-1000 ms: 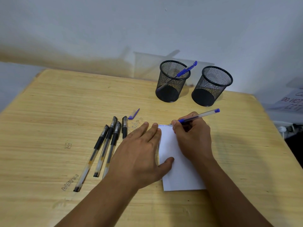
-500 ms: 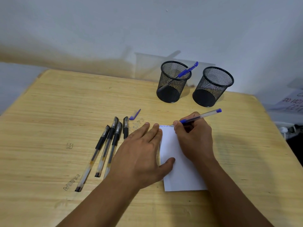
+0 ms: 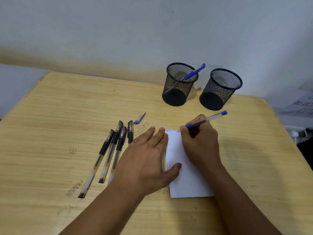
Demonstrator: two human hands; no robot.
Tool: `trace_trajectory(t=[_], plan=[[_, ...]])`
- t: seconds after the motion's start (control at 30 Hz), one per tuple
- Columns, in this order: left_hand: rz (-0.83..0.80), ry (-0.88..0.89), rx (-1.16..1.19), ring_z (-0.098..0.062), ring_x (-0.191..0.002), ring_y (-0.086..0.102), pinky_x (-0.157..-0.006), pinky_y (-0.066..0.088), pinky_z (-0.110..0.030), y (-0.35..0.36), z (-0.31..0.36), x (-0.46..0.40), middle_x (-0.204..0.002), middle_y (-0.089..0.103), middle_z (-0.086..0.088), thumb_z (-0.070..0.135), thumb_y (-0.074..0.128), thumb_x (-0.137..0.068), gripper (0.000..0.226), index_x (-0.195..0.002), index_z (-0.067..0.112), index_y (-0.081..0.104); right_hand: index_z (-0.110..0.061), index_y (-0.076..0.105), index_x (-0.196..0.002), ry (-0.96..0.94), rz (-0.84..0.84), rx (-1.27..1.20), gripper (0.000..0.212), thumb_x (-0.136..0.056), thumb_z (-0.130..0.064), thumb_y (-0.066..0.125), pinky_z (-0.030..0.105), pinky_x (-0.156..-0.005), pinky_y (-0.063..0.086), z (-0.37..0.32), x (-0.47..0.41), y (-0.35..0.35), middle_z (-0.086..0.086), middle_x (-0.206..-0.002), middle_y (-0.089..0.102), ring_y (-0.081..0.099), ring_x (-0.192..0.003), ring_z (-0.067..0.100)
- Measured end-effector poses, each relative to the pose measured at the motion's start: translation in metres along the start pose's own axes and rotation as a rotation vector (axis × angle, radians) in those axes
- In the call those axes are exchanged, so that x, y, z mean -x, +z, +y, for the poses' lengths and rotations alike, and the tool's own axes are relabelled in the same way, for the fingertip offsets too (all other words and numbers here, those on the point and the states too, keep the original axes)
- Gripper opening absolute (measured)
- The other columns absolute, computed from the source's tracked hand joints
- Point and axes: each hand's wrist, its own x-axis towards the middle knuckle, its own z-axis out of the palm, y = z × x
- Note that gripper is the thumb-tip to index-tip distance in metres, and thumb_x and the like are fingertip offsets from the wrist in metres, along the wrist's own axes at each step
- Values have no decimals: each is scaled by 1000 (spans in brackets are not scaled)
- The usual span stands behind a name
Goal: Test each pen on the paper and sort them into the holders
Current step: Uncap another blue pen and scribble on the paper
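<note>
Your right fingers pinch the blue pen, left fingers spread flat beside it on the paper; ease that hold and the sheet may slide, smearing ink.

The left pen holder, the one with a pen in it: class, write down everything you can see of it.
The left pen holder is a round black cup of wire mesh with a solid rim and a dark solid base, narrowing slightly downward. It stands upright on the wooden table near the far edge, beside a matching empty holder without touching it. One blue pen leans inside, its capped end poking over the rim toward the right. No hand touches it.
</note>
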Motion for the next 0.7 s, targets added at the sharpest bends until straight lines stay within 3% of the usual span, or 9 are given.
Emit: trace_trajectory(t=[0.2,0.33,0.4,0.53,0.63,0.7], plan=[[-1,1,-3,-8,-148,1,-119,11,-30,1,-1,0,-161,10,11,75,32,-80,89,-153,25,17,-13,59,-88,-5,-2,10,12,-88,-18,70,-2,-60,42,3,-1,1,-20,-68,55,56,-71,-22],[1,4,-15,-8,-148,2,-117,6,-27,0,-1,0,-161,11,10,75,34,-80,90,-153,25,17,-10,59,-85,64,21,-111,13,-88,-17,69,3,-57,43,3,-3,-4,-7,-68,65,62,-67,-8],[1,-4,-12,-8,-148,5,-117,7,-26,0,0,-1,-161,14,10,75,35,-79,90,-152,25,20,-10,59,-87,170,21,-241,11,-88,-18,67,9,-61,47,4,-5,-8,1,-71,70,66,-68,5],[5,-41,27,-7,-147,12,-116,15,-27,-5,3,-3,-159,23,12,73,47,-75,89,-149,26,32,-6,61,-88,345,-83,-513,6,-89,-9,66,34,-79,57,2,-14,-16,10,-73,70,67,-72,19],[-14,-48,43,-6,-146,15,-115,20,-26,-9,5,-5,-157,26,14,71,53,-73,81,-141,27,43,1,59,-92,383,-207,-639,5,-89,2,63,37,-83,56,-2,-21,-24,14,-77,64,62,-77,24],[-16,-53,33,-7,-143,22,-110,28,-28,-12,7,-7,-153,34,14,71,55,-71,69,-124,27,53,1,60,-92,361,-247,-639,5,-89,3,64,38,-86,57,-6,-23,-30,15,-78,63,61,-77,24]])
